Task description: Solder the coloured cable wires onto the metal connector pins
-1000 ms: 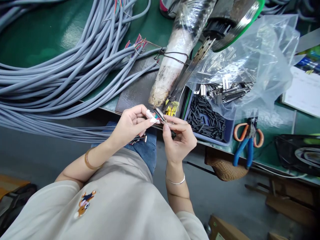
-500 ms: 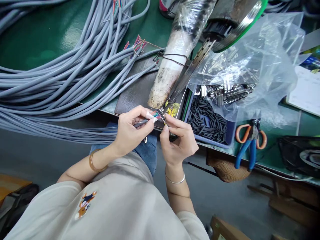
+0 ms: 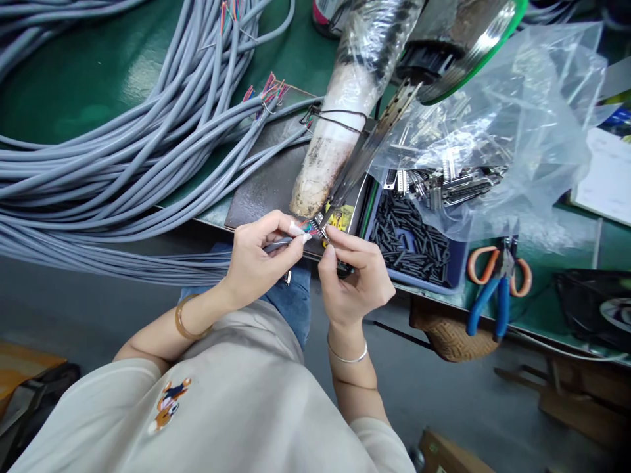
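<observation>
My left hand [image 3: 266,253] pinches the stripped end of a grey cable [image 3: 277,245], its thin coloured wires [image 3: 309,227] fanning out past the fingertips. Against those wires sits a small metal multi-pin connector [image 3: 321,226], which my right hand [image 3: 352,272] grips at its lower right end between thumb and fingers. Just above the connector is the tip of a soldering iron [image 3: 352,169], fixed pointing down and touching or very close to it. Beside the iron hangs a white, scorched tube [image 3: 323,157] wrapped in plastic film. A yellow piece [image 3: 340,215] lies behind the connector.
Bundles of grey cable [image 3: 123,157] cover the bench's left side. On the right stand a blue bin [image 3: 456,266] of short black sleeves [image 3: 409,243], a clear bag [image 3: 537,144] of metal connectors and blue-handled pliers [image 3: 488,305] with orange-handled cutters [image 3: 521,277]. A dark plate [image 3: 256,190] lies under the tube.
Both hands stay nearly in place, with the right hand a few pixels further right and down. The connector's angle at the iron tip has shifted slightly.
</observation>
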The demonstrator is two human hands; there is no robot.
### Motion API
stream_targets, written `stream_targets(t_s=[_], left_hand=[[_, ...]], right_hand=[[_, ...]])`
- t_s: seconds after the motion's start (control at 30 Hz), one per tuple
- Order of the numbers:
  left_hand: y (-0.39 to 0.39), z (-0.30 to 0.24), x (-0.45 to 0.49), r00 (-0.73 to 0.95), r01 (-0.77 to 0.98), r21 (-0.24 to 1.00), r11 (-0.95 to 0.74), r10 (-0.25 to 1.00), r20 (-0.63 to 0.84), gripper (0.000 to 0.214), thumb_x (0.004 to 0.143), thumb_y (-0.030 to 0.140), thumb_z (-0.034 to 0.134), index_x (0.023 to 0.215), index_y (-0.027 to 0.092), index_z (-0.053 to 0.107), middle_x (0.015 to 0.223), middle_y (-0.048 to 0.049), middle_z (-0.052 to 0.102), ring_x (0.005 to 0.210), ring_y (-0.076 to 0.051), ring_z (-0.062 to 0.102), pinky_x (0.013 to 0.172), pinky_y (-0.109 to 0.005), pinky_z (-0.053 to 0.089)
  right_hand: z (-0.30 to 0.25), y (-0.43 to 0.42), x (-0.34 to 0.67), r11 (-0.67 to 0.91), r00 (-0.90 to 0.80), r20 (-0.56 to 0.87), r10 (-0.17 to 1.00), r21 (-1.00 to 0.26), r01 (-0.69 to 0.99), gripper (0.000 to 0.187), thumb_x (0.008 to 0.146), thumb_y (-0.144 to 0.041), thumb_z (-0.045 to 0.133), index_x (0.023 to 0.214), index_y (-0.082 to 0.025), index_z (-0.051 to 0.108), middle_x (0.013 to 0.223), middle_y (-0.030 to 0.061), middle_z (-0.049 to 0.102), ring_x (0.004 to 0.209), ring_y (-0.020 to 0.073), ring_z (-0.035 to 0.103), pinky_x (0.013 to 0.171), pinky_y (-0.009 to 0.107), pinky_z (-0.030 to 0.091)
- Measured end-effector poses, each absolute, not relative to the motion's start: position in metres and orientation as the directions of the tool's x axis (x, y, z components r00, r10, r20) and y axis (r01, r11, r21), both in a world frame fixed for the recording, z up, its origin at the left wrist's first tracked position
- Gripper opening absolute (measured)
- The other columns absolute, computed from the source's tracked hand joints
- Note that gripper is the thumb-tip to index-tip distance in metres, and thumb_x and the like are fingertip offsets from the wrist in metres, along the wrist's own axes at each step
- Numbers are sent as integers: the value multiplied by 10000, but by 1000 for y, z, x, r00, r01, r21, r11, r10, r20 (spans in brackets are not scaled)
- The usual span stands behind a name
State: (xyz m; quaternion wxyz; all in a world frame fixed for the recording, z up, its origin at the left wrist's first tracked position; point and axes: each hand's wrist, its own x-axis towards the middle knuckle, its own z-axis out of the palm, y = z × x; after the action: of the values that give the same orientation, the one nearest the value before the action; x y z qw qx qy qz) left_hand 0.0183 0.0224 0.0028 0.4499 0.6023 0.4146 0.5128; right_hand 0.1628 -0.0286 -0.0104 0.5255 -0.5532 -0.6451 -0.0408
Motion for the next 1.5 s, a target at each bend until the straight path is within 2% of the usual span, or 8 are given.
stream_targets(t_s=[0.2,0.4,0.6,0.8,1.0,1.33,1.5], left_hand=[[22,6,20,115,29,973,-229,968,225,132,799,153,745,736,174,631,689,20,647,614,-75,620,552,-155,498],[24,11,19,115,4,972,-236,966,234,115,807,153,755,745,170,659,693,20,665,595,-67,605,535,-152,485],[26,10,16,162,-24,990,-141,976,143,125,802,159,763,737,165,656,701,14,674,580,-67,592,527,-162,474],[25,11,17,158,-29,996,-90,983,94,141,810,201,775,744,165,656,687,18,665,551,-60,563,498,-165,450],[26,14,17,149,-49,991,-125,980,131,122,809,204,766,751,169,664,692,15,684,558,-66,583,501,-167,465],[25,12,15,169,12,993,-116,979,112,111,797,177,746,736,171,653,675,11,663,552,-69,559,487,-166,444],[24,12,13,185,34,990,-134,975,126,99,801,178,746,751,168,662,675,11,657,548,-69,559,499,-170,458]], right_hand=[[-8,-25,163,383,167,731,662,-521,763,166,896,-85,727,933,-222,641,1041,38,824,920,165,792,814,311,651],[-4,-25,162,372,151,745,650,-484,792,179,871,-96,771,926,-223,657,1045,43,823,922,165,790,816,307,654],[-7,-29,164,389,87,742,664,-442,808,182,877,-88,753,900,-213,622,1054,67,826,915,165,801,790,274,650],[-3,-25,162,357,133,738,662,-466,810,181,878,-76,755,929,-216,651,1012,40,827,897,154,794,817,285,646],[-1,-25,160,350,141,745,652,-460,816,191,860,-93,783,952,-233,691,1031,29,822,901,165,790,814,300,655],[-3,-29,162,362,89,749,657,-416,834,189,872,-103,765,930,-238,646,1045,32,830,893,163,799,788,279,649],[-4,-28,162,358,123,751,649,-444,821,180,872,-99,761,928,-228,648,1002,28,828,870,159,795,785,285,638]])
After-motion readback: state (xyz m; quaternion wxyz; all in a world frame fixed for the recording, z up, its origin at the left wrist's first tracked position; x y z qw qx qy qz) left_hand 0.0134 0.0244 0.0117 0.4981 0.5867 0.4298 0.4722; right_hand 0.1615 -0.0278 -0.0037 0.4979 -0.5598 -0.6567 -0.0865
